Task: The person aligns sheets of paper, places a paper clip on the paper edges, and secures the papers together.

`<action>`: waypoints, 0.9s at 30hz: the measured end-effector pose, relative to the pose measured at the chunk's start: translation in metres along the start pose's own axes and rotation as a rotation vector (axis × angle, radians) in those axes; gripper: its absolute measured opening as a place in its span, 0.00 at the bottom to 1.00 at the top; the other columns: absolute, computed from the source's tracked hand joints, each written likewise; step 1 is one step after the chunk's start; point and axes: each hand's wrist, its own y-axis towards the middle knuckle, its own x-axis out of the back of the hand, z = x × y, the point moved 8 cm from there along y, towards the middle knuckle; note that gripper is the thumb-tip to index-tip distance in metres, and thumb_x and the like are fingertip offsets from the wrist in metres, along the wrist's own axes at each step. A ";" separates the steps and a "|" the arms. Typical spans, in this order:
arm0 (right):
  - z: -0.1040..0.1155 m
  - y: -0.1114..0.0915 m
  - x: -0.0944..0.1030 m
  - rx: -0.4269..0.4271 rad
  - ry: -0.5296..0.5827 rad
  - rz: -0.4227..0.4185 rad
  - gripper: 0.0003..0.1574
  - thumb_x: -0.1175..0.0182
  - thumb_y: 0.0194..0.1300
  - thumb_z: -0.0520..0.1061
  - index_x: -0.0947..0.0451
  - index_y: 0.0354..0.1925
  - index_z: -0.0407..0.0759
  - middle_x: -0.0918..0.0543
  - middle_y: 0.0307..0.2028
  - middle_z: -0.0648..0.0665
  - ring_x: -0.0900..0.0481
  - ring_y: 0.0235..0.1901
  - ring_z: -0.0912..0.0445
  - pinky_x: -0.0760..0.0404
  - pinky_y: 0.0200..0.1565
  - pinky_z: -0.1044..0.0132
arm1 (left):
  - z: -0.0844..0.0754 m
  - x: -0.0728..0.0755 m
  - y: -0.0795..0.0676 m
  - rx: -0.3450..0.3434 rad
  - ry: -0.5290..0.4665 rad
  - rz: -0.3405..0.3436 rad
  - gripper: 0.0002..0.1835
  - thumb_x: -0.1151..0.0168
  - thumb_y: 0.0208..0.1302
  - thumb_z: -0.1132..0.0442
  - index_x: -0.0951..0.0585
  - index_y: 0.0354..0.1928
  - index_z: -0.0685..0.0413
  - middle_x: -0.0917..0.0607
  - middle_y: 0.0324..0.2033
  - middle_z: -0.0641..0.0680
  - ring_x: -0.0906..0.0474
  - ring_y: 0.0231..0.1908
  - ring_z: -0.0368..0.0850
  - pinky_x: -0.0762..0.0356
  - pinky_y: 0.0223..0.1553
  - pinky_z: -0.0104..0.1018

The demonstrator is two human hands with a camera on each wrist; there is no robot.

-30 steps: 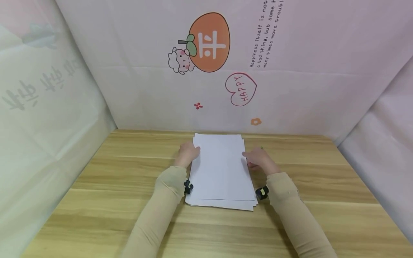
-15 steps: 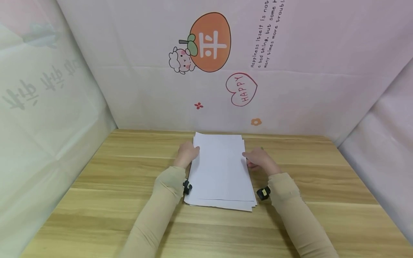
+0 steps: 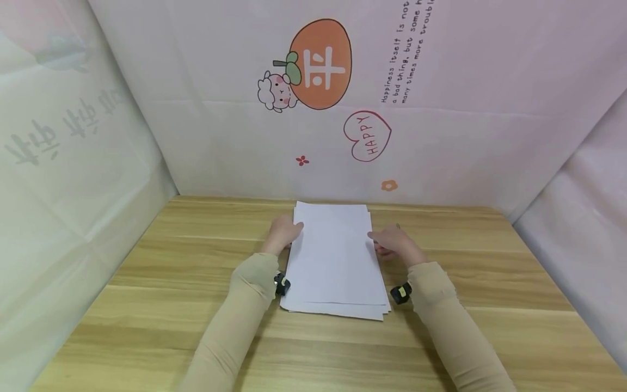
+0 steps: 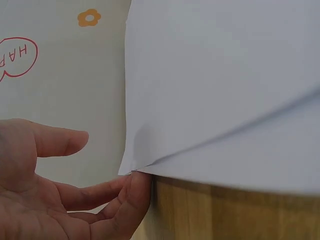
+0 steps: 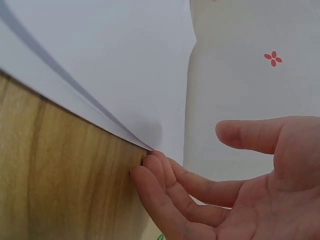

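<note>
A stack of white paper sheets point(image 3: 335, 256) lies on the wooden table in the head view, its edges not quite lined up. On the left long side is my left hand point(image 3: 283, 233); on the right side, my right hand point(image 3: 393, 241). Up close in the left wrist view, bent fingers point(image 4: 136, 192) touch the sheets' edge, while the thumb stands apart from them. Likewise, in the right wrist view the fingertips point(image 5: 156, 165) meet the paper's edge and the thumb stays raised away. A gap shows between upper and lower sheets in both wrist views.
The wooden table point(image 3: 161, 305) extends around the stack. Behind it rises a white printed cloth point(image 3: 220, 147), close to the paper's far edge. More cloth hangs at the left point(image 3: 88, 190) and right. A small dark device point(image 3: 401, 293) sits at each wrist.
My left wrist has shifted slightly left, and the left hand's fingers show more below the paper's edge. The stack's near end moved slightly left. My right hand stays almost in place.
</note>
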 end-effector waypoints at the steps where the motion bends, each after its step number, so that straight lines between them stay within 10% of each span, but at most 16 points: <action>1: 0.000 0.000 0.000 -0.003 0.004 0.003 0.23 0.52 0.70 0.53 0.27 0.35 0.32 0.24 0.26 0.45 0.24 0.29 0.55 0.16 0.39 0.60 | 0.000 0.000 0.000 0.002 -0.002 0.004 0.18 0.50 0.68 0.55 0.22 0.35 0.65 0.21 0.29 0.58 0.24 0.21 0.46 0.25 0.22 0.33; 20: -0.013 0.002 -0.006 -0.116 0.289 0.073 0.28 0.50 0.70 0.51 0.36 0.55 0.27 0.29 0.47 0.37 0.26 0.43 0.51 0.16 0.44 0.57 | 0.009 -0.001 0.000 0.070 -0.169 0.074 0.25 0.47 0.66 0.53 0.27 0.54 0.70 0.22 0.42 0.62 0.21 0.33 0.49 0.17 0.29 0.35; 27: -0.014 0.001 -0.004 -0.105 0.308 0.083 0.28 0.49 0.70 0.51 0.36 0.55 0.28 0.29 0.46 0.37 0.26 0.43 0.50 0.17 0.45 0.56 | 0.010 -0.005 0.006 0.068 -0.117 0.091 0.20 0.47 0.66 0.52 0.22 0.39 0.67 0.30 0.16 0.49 0.32 0.15 0.41 0.30 0.15 0.28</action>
